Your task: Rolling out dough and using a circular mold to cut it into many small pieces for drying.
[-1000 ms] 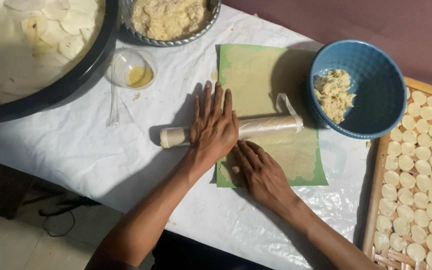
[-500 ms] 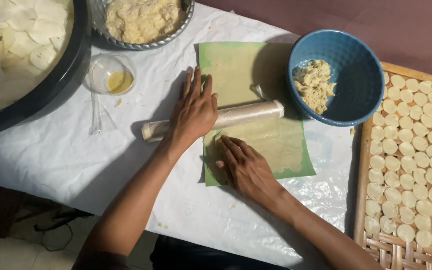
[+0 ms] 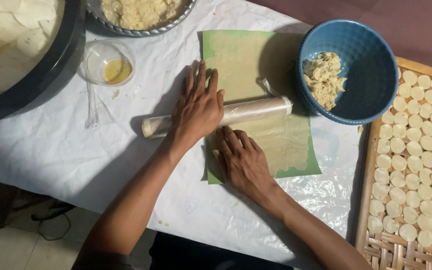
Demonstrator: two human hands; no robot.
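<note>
Rolling pin, wrapped in clear film, lies across the green mat near the table's far edge. The left hand presses flat on it, fingers spread. The right hand rests open on the mat's near left corner, seemingly on thin dough. A blue bowl stands just right.

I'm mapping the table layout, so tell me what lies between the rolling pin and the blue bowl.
The head view shows only green sheet, coated with thin dough, between the rolling pin and the blue bowl; the pin's end nearly reaches the bowl.
</note>
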